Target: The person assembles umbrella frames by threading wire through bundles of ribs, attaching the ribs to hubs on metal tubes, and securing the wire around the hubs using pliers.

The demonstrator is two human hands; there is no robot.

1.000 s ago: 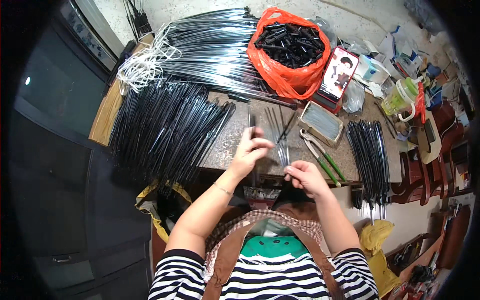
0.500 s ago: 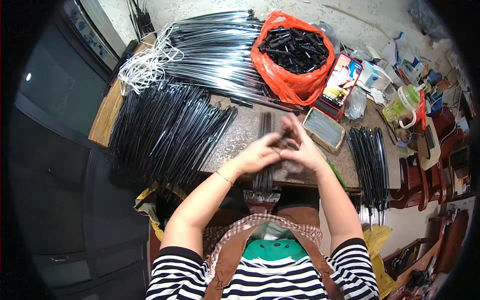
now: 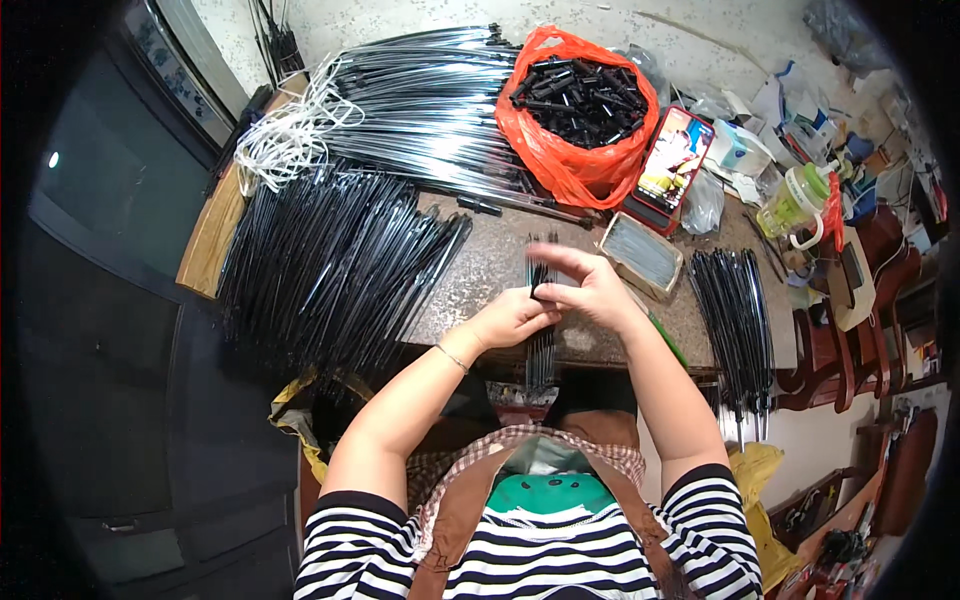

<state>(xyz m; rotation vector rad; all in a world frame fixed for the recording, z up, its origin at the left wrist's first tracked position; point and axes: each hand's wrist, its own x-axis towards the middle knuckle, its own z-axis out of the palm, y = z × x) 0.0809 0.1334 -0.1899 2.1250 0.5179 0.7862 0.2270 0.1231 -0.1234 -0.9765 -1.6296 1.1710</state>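
A slim bundle of thin dark rods lies upright in the picture across the table's near edge, its lower ends sticking out past it. My left hand has its fingers curled round the bundle's middle. Over the upper part reaches my right hand, with fingers stretched out and slightly blurred. Its thumb points at the rods, close to the left fingertips. A small dark piece shows between the two hands; its kind is hidden. On the left lies a big pile of similar black rods.
Silvery rods and white cord lie at the back. An orange bag holds short black tubes. Right of it are a phone, a box of thin grey pieces, another rod bundle and a green-lidded bottle.
The rod bundle, blurred before, is now sharper and reaches slightly lower. My right hand has turned and lowered over it, and my left fingers have closed in around it.
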